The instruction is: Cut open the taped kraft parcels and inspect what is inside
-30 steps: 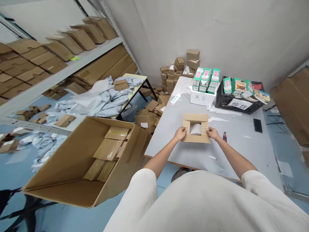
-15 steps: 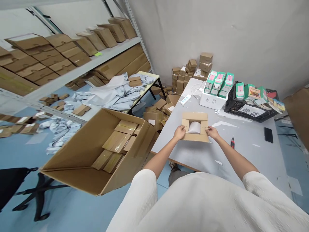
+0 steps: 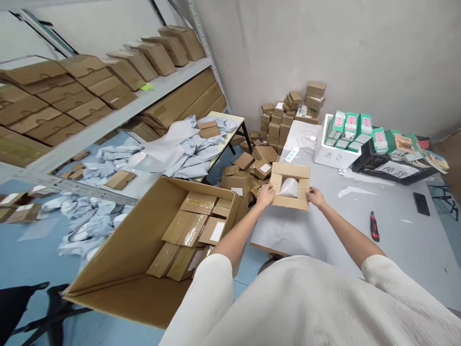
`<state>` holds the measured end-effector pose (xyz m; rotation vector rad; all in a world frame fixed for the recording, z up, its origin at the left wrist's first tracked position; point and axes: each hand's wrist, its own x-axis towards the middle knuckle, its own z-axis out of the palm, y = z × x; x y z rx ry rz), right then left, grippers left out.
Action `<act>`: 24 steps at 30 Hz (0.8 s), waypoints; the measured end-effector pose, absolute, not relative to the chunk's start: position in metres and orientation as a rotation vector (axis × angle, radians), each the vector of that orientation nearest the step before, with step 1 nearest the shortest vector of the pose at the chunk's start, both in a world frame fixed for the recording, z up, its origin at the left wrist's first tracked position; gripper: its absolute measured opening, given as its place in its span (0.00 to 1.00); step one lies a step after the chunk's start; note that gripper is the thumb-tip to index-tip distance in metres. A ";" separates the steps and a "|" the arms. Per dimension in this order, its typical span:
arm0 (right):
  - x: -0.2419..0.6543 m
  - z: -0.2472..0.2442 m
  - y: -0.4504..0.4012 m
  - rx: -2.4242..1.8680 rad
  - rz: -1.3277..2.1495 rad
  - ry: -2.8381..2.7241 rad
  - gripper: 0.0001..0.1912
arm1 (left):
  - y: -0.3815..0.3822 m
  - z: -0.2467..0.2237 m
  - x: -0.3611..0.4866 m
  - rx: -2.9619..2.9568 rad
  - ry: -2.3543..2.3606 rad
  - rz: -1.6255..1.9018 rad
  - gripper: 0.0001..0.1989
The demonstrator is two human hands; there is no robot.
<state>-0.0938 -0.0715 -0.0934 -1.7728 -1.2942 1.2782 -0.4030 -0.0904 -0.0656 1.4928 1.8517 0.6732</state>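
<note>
Presently, small carton [image 3: 290,201]: at the left edge of the worktop [image 3: 333,218]; resting or raised, I cannot tell from here.
Fingers: left hand [image 3: 266,195] and right hand [image 3: 316,196] pinch the carton's opposite sides narrowly.
Pale contents [image 3: 289,188]: inside; level, even grip advisable against shifting.
Large box [image 3: 118,259]: left of worktop, crowding the left arm.
Cutter [image 3: 374,227]: on worktop's right half, well apart.
White bin [image 3: 333,157], black crate [image 3: 370,168]: along worktop's far side.

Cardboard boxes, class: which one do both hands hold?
The small open box with white contents, between left hand and right hand; no other is held.
</note>
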 end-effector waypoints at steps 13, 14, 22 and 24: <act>-0.236 -0.071 -0.023 -1.519 1.529 -1.326 0.33 | -0.042 -0.030 -0.539 1.409 2.059 0.791 0.16; -0.241 -0.071 -0.020 -1.464 1.554 -1.305 0.35 | -0.040 -0.028 -0.544 1.407 2.063 0.823 0.18; -0.243 -0.072 -0.022 -1.510 1.588 -1.207 0.26 | -0.040 -0.039 -0.545 1.366 2.026 0.878 0.17; -0.240 -0.071 -0.027 -1.555 1.599 -1.212 0.23 | -0.045 -0.045 -0.541 1.354 1.997 0.848 0.16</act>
